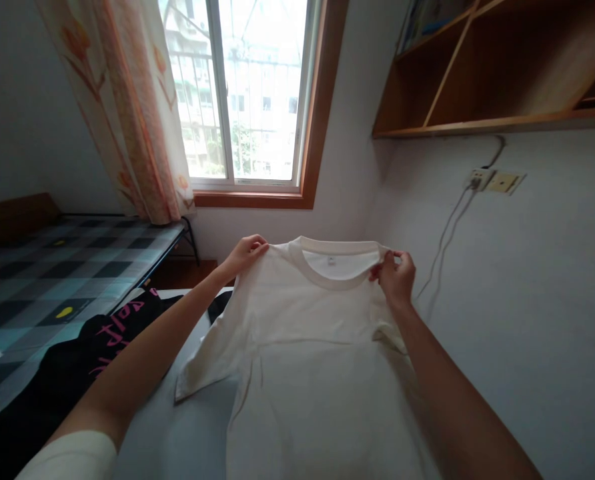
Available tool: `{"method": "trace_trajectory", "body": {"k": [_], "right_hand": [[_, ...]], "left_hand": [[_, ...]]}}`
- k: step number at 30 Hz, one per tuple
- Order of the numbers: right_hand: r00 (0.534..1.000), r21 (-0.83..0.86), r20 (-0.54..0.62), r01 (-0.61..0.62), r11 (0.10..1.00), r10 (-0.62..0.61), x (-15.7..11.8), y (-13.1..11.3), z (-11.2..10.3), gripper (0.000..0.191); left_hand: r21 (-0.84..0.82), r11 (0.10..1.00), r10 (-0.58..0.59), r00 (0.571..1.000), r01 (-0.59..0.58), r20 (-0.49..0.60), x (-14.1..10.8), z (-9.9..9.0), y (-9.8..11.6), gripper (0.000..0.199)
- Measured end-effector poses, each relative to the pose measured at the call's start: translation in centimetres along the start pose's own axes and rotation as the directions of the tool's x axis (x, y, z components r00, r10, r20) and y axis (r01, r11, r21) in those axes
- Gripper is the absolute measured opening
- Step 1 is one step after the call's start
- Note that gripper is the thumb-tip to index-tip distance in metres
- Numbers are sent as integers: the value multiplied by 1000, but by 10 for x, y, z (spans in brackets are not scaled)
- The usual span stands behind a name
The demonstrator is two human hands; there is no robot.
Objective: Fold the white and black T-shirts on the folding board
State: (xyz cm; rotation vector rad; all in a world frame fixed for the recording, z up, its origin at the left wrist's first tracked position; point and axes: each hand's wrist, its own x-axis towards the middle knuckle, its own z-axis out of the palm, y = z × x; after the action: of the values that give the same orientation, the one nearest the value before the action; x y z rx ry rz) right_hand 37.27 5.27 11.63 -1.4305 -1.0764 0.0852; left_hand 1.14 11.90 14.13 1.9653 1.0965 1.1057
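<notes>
A plain white short-sleeved T-shirt (pixel 307 373) hangs spread out between my two hands, its round collar at the far end and its body running toward me. My left hand (pixel 247 255) pinches the left shoulder seam, outside the collar. On the other side my right hand (pixel 396 273) grips the right shoulder close beside the neckband, fingers partly under the cloth. The left sleeve droops down and outward; the right sleeve is folded and partly hidden behind my right forearm. The shirt's lower hem lies beyond the bottom of the view.
Under the shirt is a pale table surface (pixel 192 427). Black clothing with pink lettering (pixel 77 360) lies at its left side. A bed with a checked cover (pixel 102 247) stands left, a window (pixel 257 100) ahead. Wooden shelves (pixel 497 123) and a wall socket (pixel 503 182) are on the right.
</notes>
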Motion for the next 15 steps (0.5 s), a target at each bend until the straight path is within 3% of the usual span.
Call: {"method": "trace_trajectory", "body": {"k": [1, 3, 5, 6, 9, 11, 13, 15], "right_hand": [[1000, -30, -4, -6, 1000, 6, 4, 1, 18, 49], [998, -243, 52, -33, 969, 47, 6, 13, 50, 44], [952, -541, 235, -40, 840, 197, -1, 34, 74, 40], [924, -583, 297, -25, 812, 242, -9, 46, 82, 41], [874, -633, 392, 31, 774, 286, -37, 79, 92, 42], [860, -682, 440, 133, 719, 258, -53, 96, 91, 40], [855, -720, 470, 230, 654, 217, -62, 106, 89, 42], [856, -737, 479, 274, 618, 192, -65, 113, 88, 45]], "left_hand": [[95, 995, -5, 997, 12, -76, 10, 3, -11, 33], [217, 965, -116, 983, 145, -139, 23, 12, -38, 27], [247, 926, -271, 959, 284, -87, 25, 22, -65, 25], [249, 913, -324, 945, 323, -41, 22, 25, -78, 25], [244, 879, -444, 889, 409, 110, 5, 22, -110, 32], [237, 857, -500, 849, 457, 169, -8, 12, -124, 40], [231, 837, -544, 801, 496, 250, -18, -1, -132, 47], [227, 821, -569, 726, 523, 385, -23, -14, -133, 50]]}}
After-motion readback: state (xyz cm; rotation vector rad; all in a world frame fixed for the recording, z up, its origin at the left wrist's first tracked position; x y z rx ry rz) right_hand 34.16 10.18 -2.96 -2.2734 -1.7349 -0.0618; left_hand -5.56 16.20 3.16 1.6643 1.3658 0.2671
